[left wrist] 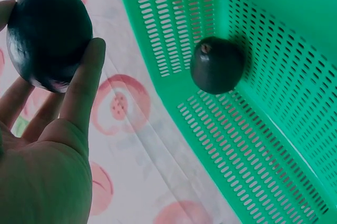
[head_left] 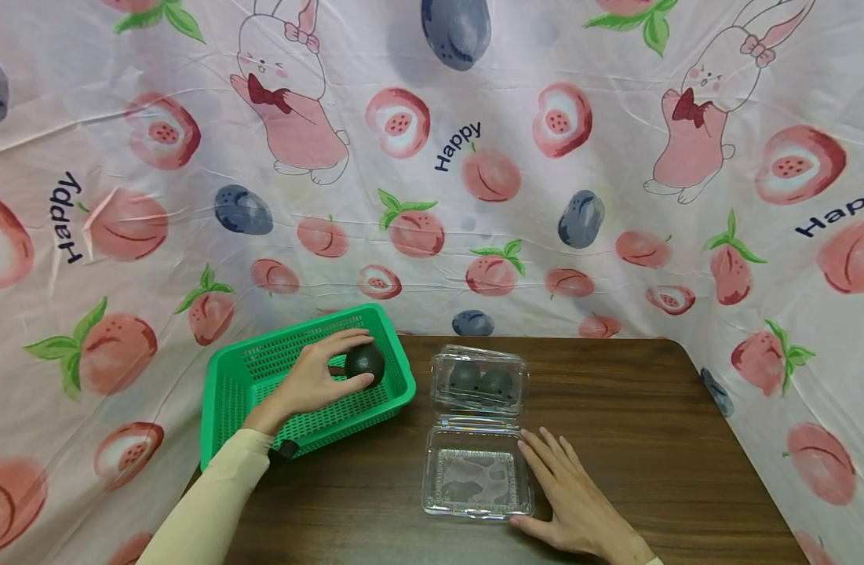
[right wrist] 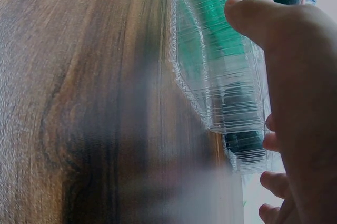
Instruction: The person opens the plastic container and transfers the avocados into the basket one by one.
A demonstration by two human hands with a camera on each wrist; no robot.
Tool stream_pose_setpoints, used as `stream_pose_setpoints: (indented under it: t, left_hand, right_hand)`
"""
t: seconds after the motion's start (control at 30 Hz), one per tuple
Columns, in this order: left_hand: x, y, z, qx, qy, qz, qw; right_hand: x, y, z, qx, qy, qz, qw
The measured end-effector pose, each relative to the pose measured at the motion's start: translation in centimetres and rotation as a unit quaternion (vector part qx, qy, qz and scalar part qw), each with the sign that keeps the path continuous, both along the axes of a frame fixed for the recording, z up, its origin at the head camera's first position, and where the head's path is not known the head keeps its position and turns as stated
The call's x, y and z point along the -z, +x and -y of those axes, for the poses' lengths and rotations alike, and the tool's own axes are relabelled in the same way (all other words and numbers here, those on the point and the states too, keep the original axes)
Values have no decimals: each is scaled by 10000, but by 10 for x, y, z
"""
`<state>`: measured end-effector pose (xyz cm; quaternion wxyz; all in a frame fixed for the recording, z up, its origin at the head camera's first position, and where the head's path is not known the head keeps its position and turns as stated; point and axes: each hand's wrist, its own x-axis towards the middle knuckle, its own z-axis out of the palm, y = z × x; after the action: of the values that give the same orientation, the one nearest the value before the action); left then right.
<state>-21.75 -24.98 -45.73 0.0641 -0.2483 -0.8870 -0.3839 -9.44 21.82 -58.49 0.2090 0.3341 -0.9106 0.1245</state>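
My left hand (head_left: 318,375) holds a dark, round avocado (head_left: 365,366) between thumb and fingertips, over the right part of the green basket (head_left: 306,433). Inside that basket, the left wrist view shows another avocado (left wrist: 217,66) with its stem end visible, lying near a corner. A clear plastic clamshell box (head_left: 478,430) lies unfolded on the table, and two avocados (head_left: 465,378) sit in its far half. The near half holds nothing. My right hand (head_left: 571,496) rests along the right side of that near half, fingers extended and thumb at its front corner.
The brown wooden table (head_left: 636,424) carries the basket at its left and the box near the middle. Behind and at the sides hangs a pale curtain (head_left: 530,212) printed with peaches and rabbits. A black strap piece (head_left: 287,450) sits at the left wrist.
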Motion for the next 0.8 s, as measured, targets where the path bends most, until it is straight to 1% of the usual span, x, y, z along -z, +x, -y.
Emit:
stream_pose_setpoints:
  t: [0.17,0.33,0.5,0.8]
  left_hand:
    - [2,-2,7,-43,42,63,10000]
    - [4,-5,14,-117,13,98,9999]
    - [5,-8,22,-201,-38,112,9997]
    - [7,-12,34,-319,-135,288,9990]
  right_hand:
    - [1,0,0,42,35,-51,10000]
    - [1,0,0,76,44,38,10000]
    - [0,1,0,64,36,22,10000]
    - [-1,0,0,37,32,19,10000]
